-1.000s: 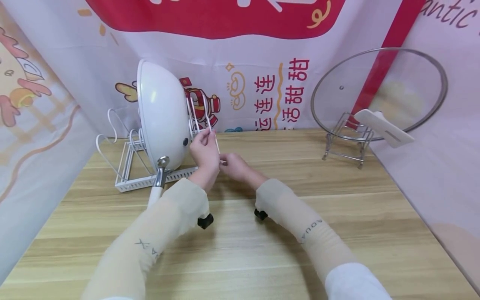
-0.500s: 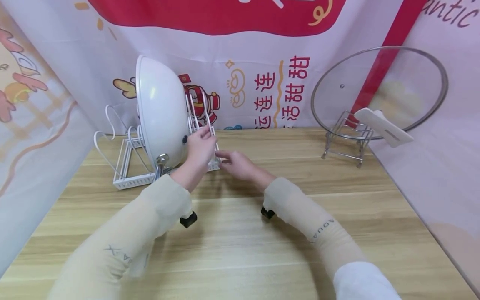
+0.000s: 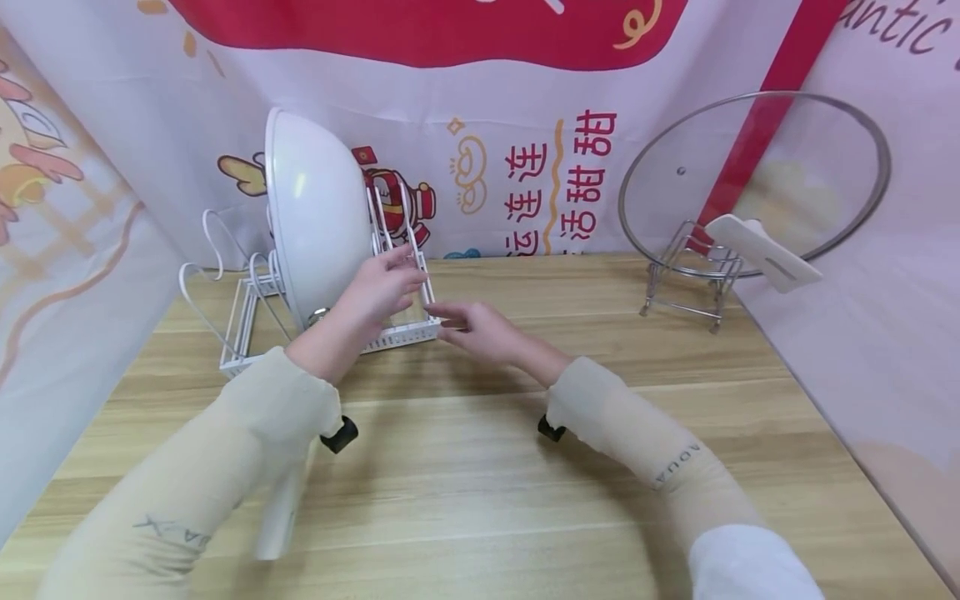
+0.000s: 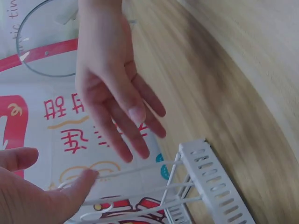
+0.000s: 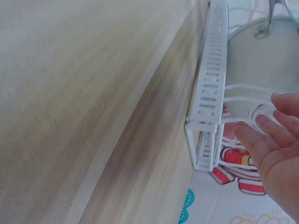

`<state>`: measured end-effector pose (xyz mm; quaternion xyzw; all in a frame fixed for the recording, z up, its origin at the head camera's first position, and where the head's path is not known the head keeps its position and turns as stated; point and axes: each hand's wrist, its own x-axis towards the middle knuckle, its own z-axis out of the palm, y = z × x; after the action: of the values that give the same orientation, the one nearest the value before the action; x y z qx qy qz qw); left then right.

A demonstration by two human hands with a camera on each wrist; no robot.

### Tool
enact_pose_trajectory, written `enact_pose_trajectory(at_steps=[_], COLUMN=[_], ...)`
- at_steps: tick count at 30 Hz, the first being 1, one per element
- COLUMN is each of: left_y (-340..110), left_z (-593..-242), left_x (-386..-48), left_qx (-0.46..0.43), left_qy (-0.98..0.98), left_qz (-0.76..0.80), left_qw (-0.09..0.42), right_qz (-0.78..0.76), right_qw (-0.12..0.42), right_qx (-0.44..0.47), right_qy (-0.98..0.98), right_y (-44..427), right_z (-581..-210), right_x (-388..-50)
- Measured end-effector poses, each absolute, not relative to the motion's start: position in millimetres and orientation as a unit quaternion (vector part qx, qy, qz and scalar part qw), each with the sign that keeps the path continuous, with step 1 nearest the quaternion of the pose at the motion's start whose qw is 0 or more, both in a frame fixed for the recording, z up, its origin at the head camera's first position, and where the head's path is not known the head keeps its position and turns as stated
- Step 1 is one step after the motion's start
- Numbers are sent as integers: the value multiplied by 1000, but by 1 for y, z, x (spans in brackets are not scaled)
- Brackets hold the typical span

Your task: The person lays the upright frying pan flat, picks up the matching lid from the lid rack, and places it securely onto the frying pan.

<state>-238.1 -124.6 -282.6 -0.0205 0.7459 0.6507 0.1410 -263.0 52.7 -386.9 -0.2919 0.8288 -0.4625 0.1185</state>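
While showing relaxed fingers on left hand [image 3: 378, 289] and right hand [image 3: 482, 335], has the hands apart near the right end of a slotted, wire-looped white rack [image 3: 405, 335], set on a wood-grained bench [image 3: 465, 475]. Cannot tell whether touching the rack. Standing on edge in it, beside the left hand: a glossy, domed white pan [image 3: 318, 200].

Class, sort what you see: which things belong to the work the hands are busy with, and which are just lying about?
Job in hand, it seems:
white rack
left hand and right hand, close by it
probably the white pan, on its side in it

Just lying about:
metal stand
glass lid, propped there
white flat piece beside it
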Motion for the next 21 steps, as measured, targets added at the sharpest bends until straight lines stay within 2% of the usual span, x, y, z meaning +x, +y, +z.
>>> enact_pose_trajectory(at_steps=[10, 21], left_y=[-139, -161], left_z=[-273, -265], left_x=[-230, -217], left_qx=[36, 137], left_qy=[759, 793], left_qz=[631, 567], left_qw=[160, 177], right_qz=[-459, -482], right_qw=[143, 158], right_qx=[-342, -372], right_qy=[807, 777], right_y=[50, 42], right_z=[-380, -383], right_x=[-238, -220])
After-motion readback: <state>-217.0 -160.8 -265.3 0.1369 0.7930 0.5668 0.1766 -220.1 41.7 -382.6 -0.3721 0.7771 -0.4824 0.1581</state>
